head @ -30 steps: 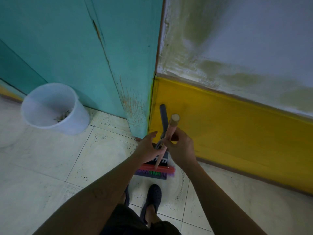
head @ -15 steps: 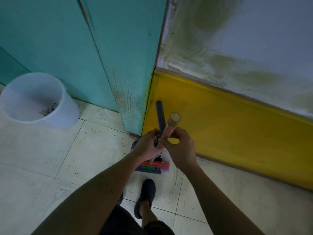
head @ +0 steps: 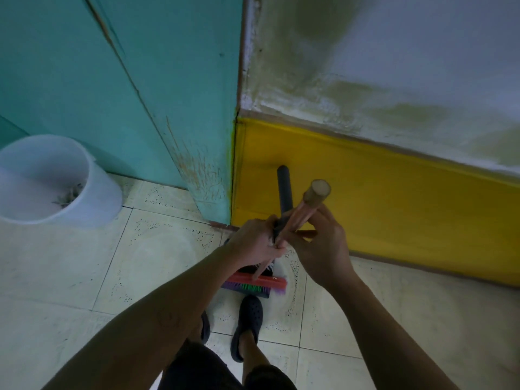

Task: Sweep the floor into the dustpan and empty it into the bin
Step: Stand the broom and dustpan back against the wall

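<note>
Left hand [head: 253,240] fingers clench the dark dustpan handle [head: 284,190]; right hand [head: 320,249] fingers grasp the wooden broom handle [head: 308,209]. Both handles stand near-upright, touching, beside the yellow wall [head: 394,206]. The bin [head: 101,192], holding debris, stands well left, nearer the left hand.

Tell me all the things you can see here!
bin: one, white, on the floor at left, bits of rubbish inside
broom: one, wooden handle, red head, purple and green bristles, near the wall corner
dustpan: one, dark, beside the broom
teal wall: one, left
yellow band: one, low on the stained white wall, right
floor: pale tiles
shoes: two, dark, bottom centre
left hand: grips the dustpan handle
right hand: holds the broom handle
</note>
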